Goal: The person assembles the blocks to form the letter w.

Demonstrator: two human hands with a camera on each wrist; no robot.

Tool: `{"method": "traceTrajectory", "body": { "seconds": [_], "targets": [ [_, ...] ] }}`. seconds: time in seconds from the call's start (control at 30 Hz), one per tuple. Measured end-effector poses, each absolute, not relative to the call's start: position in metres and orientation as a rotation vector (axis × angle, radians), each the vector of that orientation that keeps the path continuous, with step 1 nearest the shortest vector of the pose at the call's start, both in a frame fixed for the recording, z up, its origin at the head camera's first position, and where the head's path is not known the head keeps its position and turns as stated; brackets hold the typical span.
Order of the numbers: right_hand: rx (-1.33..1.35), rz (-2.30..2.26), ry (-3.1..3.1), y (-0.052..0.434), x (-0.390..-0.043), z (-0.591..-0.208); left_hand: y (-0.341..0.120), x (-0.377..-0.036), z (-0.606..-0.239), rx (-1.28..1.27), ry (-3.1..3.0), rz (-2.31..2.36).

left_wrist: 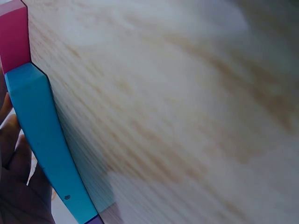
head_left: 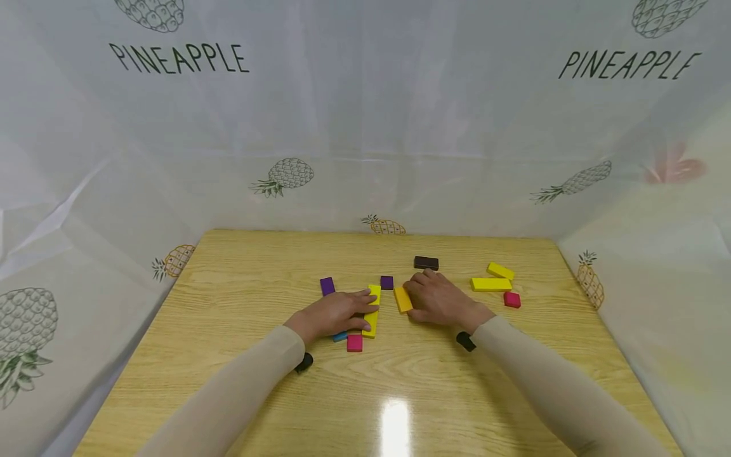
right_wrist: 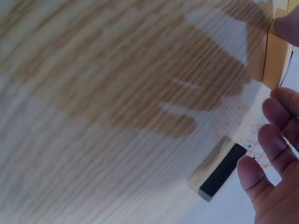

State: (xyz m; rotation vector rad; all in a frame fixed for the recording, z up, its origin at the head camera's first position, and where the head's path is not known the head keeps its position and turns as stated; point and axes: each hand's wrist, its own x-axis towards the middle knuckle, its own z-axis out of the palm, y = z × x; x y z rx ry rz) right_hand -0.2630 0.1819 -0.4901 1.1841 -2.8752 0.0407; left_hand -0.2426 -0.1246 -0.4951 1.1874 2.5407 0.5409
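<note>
My left hand (head_left: 339,313) rests with its fingers laid across a long yellow block (head_left: 370,325), hiding parts of it. Partly under that hand is a blue block (left_wrist: 44,140), with a pink block (head_left: 355,343) at its near end and a purple block (head_left: 328,286) at its far end. My right hand (head_left: 444,300) pinches an orange block (head_left: 403,299) by its two ends, thumb (right_wrist: 288,28) at one and index finger at the other. A small purple block (head_left: 387,282) lies between the yellow and orange blocks.
A black block (head_left: 426,263) lies just beyond the right hand. Toward the right, two yellow blocks (head_left: 491,285) and a pink block (head_left: 512,299) sit close together. A pineapple-print sheet (head_left: 365,127) hangs behind the wooden table (head_left: 251,254) and along its sides.
</note>
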Motion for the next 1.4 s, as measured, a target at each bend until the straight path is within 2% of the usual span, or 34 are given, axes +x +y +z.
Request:
{"method": "traceTrajectory", "body": {
  "seconds": [1.4],
  "targets": [
    [1.113,0.105,-2.921,0.1799,-0.2637,-0.4934,-0.1242,-0.2421,-0.4955,1.155,2.535,0.543]
  ]
}}
